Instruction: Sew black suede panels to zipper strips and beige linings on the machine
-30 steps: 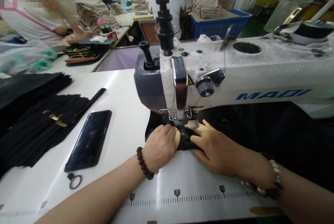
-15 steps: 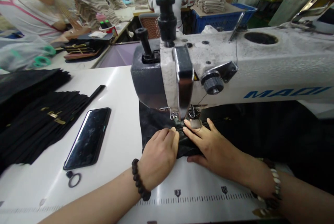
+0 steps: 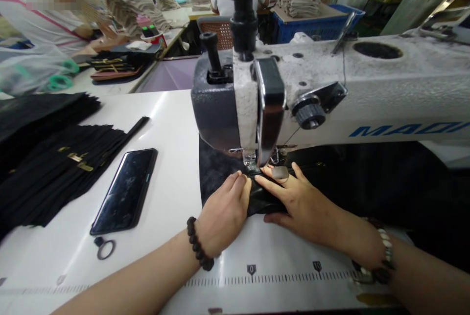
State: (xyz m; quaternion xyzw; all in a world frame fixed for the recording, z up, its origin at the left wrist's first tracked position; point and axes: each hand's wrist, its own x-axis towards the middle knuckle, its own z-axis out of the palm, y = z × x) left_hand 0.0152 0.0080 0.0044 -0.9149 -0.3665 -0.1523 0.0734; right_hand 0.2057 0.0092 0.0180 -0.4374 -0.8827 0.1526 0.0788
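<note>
Black fabric (image 3: 216,170) with a zipper-like strip lies under the presser foot (image 3: 251,164) of a white and grey sewing machine (image 3: 367,85). My left hand (image 3: 227,212) is closed on the fabric's near edge, fingers bent just in front of the foot. Spread out on the cloth, my right hand (image 3: 297,197) presses it down to the right of the needle area. A grey band (image 3: 279,173) sits on one of its fingers, and the thumb rests at the near edge of the cloth. The machine's lever hides the needle and some fingertips.
A phone (image 3: 127,190) with a ring strap lies left of my hands. Beyond it are stacked black zippered pieces (image 3: 73,158). A printed ruler (image 3: 271,278) runs along the table's front. Another person (image 3: 40,26) sits at the upper left, near a blue crate (image 3: 316,24) farther back.
The view has shifted slightly, so the machine appears farther right. My right fingertips have moved a little relative to the foot; both hands stay on the black fabric.
</note>
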